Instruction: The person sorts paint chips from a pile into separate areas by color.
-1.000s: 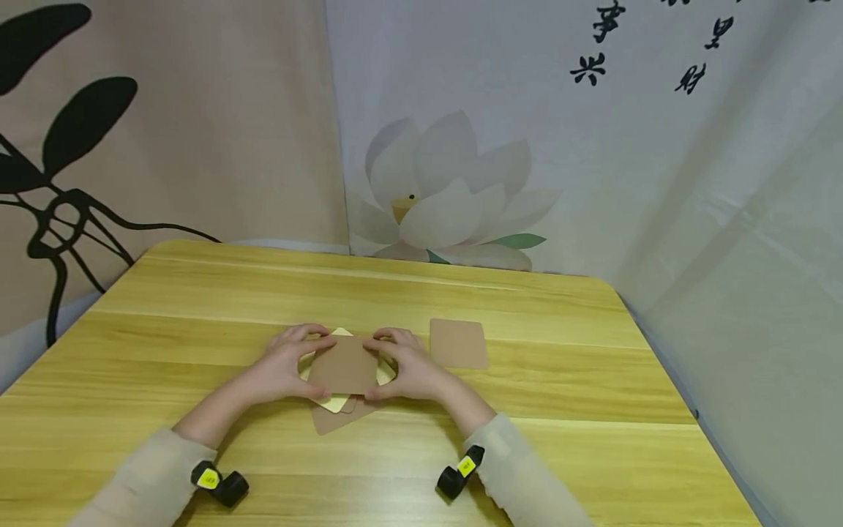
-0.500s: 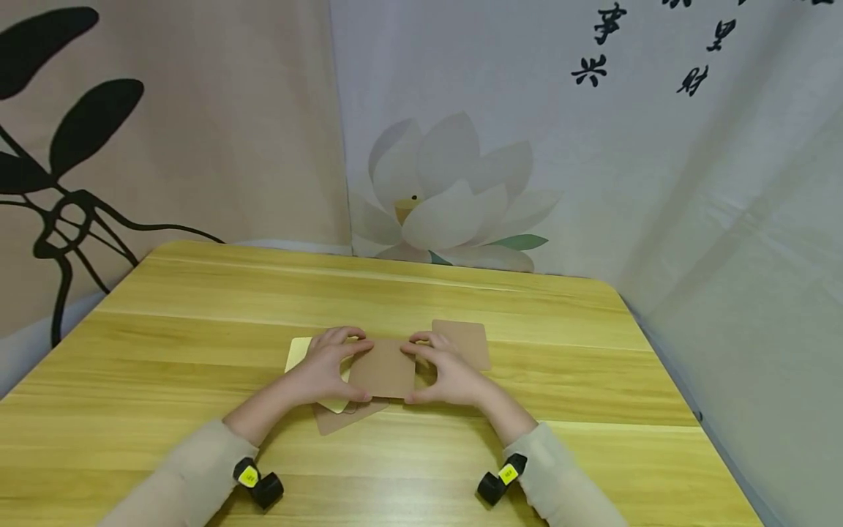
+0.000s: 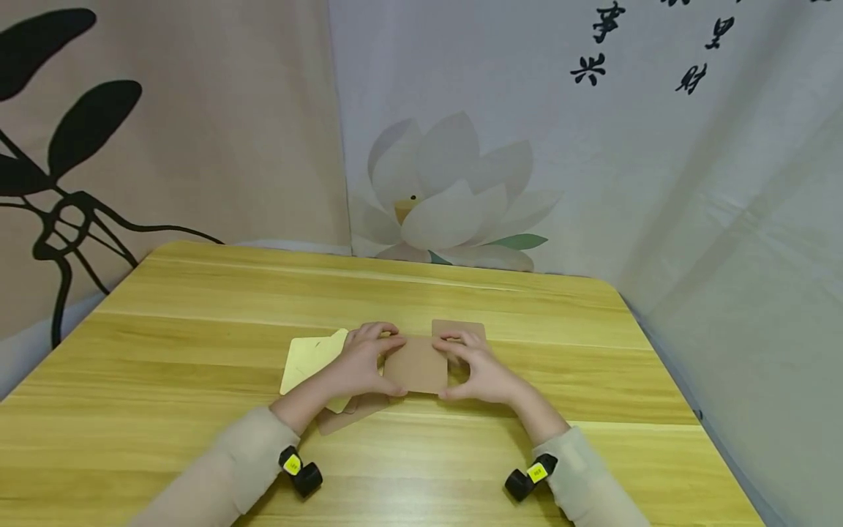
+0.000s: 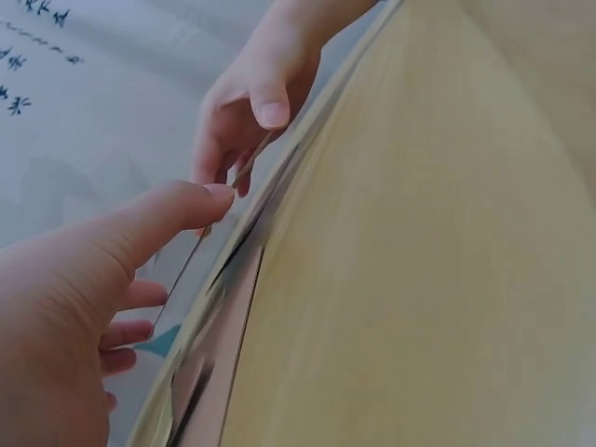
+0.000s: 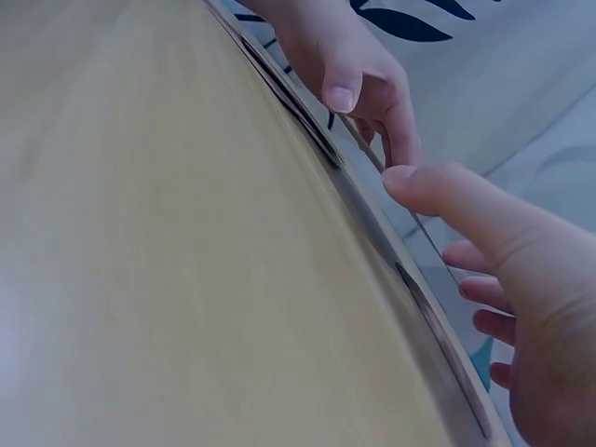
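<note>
Both hands hold a thin square piece of brown cardboard (image 3: 416, 366) by its left and right sides. My left hand (image 3: 362, 367) pinches the left side, thumb at the near corner and fingers at the far one. On the opposite side my right hand (image 3: 479, 372) grips it the same way. In the wrist views the cardboard is seen edge-on, raised above the tabletop. Another brown square (image 3: 459, 328) lies just behind it, partly covered by the held piece and my right hand.
Left of the hands lie pale yellow square pieces (image 3: 306, 359), partly hidden by my left hand. A further brown piece (image 3: 349, 419) sticks out from under them on the near side. The wooden table (image 3: 421, 483) ends at a printed curtain (image 3: 454, 146) behind.
Both hands have carried the brown cardboard square rightward, off the yellow pieces and up to the brown square on the right. More of the yellow pieces now shows.
</note>
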A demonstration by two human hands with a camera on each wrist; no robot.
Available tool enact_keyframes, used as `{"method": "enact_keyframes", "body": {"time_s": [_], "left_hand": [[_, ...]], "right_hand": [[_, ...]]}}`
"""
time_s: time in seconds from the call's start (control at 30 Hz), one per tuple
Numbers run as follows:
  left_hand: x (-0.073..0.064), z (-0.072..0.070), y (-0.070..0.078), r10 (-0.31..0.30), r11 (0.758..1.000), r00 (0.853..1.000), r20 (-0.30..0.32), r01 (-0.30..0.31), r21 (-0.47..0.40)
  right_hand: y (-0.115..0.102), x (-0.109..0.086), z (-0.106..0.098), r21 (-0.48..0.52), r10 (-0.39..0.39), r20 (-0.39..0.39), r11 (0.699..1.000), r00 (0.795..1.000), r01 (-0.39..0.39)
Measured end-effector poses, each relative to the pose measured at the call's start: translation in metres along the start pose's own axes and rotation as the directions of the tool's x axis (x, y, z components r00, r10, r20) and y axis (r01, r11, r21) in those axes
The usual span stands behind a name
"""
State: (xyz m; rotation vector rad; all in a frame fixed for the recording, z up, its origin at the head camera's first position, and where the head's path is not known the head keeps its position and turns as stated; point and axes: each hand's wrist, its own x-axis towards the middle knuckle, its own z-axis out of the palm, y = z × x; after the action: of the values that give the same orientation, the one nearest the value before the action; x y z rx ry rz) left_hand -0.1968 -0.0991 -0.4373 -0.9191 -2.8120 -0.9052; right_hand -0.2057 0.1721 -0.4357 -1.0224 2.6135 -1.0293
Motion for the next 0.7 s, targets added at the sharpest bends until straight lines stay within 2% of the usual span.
{"method": "enact_keyframes", "body": {"time_s": [0.2, 0.4, 0.7], "left_hand": [[0.017, 0.006, 0.012, 0.014, 1.000, 1.000, 0.007, -0.014, 0.000], [0.033, 0.011, 0.022, 0.000, 1.000, 1.000, 0.027, 0.000, 0.011], [0.054, 0.020, 0.027, -0.011, 0.999, 0.999, 0.042, 0.010, 0.030]], "right_hand": [[0.010, -0.009, -0.014, -0.012, 0.017, -0.020, 1.000, 1.000, -0.017], [0.020, -0.016, -0.026, 0.008, 0.048, -0.031, 0.999, 0.998, -0.048], [0.030, -0.022, -0.041, 0.011, 0.076, -0.030, 0.997, 0.997, -0.076]]}}
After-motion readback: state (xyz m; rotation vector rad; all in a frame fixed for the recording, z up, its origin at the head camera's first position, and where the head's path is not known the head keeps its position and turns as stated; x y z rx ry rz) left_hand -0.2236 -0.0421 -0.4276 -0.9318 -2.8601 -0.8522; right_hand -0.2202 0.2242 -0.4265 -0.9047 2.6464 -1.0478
